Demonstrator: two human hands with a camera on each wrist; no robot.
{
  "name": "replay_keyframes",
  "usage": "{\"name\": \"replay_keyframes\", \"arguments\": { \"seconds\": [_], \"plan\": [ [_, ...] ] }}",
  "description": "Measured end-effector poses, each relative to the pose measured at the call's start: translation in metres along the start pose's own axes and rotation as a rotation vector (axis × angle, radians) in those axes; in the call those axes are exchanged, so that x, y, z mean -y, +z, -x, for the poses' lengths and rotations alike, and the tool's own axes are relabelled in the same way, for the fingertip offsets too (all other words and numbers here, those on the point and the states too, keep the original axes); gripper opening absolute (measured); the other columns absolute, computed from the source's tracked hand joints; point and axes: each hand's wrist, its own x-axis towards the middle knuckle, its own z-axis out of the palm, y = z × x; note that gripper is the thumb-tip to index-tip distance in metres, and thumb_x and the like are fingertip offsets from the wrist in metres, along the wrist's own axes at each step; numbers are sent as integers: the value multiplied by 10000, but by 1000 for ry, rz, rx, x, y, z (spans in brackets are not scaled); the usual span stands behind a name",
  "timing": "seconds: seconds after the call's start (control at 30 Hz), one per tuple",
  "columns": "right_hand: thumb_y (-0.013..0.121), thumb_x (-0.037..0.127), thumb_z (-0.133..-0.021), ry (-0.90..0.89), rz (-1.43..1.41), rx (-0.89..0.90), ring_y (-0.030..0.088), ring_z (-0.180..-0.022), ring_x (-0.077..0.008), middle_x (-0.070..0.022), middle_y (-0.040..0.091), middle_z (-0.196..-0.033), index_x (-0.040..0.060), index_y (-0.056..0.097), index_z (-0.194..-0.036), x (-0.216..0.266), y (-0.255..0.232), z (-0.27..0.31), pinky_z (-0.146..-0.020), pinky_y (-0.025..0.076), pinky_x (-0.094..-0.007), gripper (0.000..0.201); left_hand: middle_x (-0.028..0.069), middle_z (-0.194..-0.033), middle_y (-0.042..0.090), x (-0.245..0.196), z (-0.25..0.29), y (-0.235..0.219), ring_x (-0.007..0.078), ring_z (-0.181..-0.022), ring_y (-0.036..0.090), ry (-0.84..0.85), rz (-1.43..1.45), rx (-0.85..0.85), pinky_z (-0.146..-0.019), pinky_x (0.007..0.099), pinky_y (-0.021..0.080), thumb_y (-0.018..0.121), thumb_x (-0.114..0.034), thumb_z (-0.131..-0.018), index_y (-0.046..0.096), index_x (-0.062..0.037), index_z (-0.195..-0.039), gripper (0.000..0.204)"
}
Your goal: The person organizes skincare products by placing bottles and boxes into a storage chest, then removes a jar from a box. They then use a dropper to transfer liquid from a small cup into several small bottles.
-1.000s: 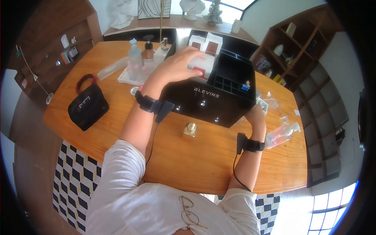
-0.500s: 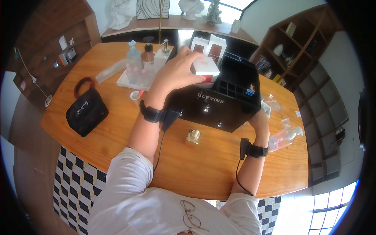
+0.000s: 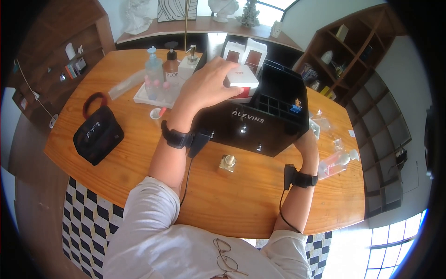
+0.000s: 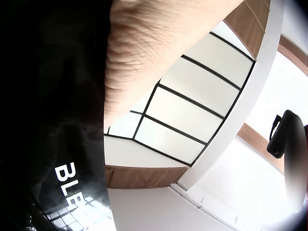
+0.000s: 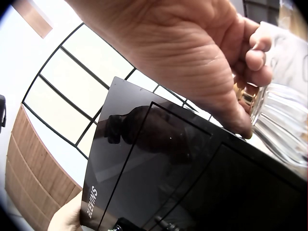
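My left hand [image 3: 209,88] grips a white box with a red patch [image 3: 242,78] from above, over the back left of a black organizer marked BLEVINS [image 3: 260,118]. In the left wrist view only the palm [image 4: 159,48] and the organizer's glossy front [image 4: 62,183] show. My right hand [image 3: 307,139] is at the organizer's front right corner. In the right wrist view its thumb [image 5: 231,120] lies on the black panel [image 5: 159,163] and the fingers [image 5: 257,53] curl behind the edge. A small blue item [image 3: 293,108] sits in one compartment.
The wooden table [image 3: 139,153] carries a black pouch [image 3: 97,132] at the left and a white tray of bottles [image 3: 160,83] at the back. A small gold-capped glass bottle [image 3: 227,162] stands in front of the organizer. A pink pump bottle [image 3: 337,160] lies at the right. Two white-and-brown boxes [image 3: 245,51] stand behind.
My left hand has lifted the white and red box slightly, so more of it shows above the organizer. The right hand has stayed at the corner.
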Motion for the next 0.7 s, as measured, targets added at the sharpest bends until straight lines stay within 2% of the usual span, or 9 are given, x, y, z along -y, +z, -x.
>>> {"name": "replay_keyframes", "arguments": {
  "seconds": [0.03,0.13,0.23,0.33,0.7],
  "plan": [
    [702,107,-847,-7,-4,-6,630,-1134,-385,-217,681,-1177,38,619,-1240,0,0,0,-908,516,-399,407,75,-1231,594,0,0,0,281,-1121,614,0,-10,2,-932,383,500,721,-403,-846,576,-169,-1320,548],
    [738,255,-810,-84,25,-124,678,-958,-410,-205,718,-977,119,673,-1165,-11,9,-3,-799,546,-476,386,71,-1232,593,-2,0,-1,284,-1109,619,-9,-23,15,-925,386,506,718,-409,-849,569,-168,-1328,557],
    [742,264,-808,-93,18,-145,677,-972,-405,-201,721,-979,118,680,-1155,-9,9,-2,-806,544,-472,381,67,-1240,587,2,0,1,285,-1105,623,41,-22,-19,-919,389,511,713,-419,-851,565,-172,-1334,562],
    [691,63,-864,0,39,-6,646,-1099,-378,-209,694,-1149,24,632,-1210,7,-3,1,-878,535,-387,354,65,-1247,582,5,0,3,286,-1111,624,45,-19,-22,-914,394,517,710,-423,-852,563,-174,-1338,566],
    [718,74,-832,30,3,12,646,-1099,-381,-218,694,-1136,16,616,-1218,6,-3,2,-871,525,-393,403,62,-1222,586,2,0,2,280,-1087,634,23,-38,-21,-889,395,527,709,-416,-847,565,-177,-1337,563]
  ]
}}
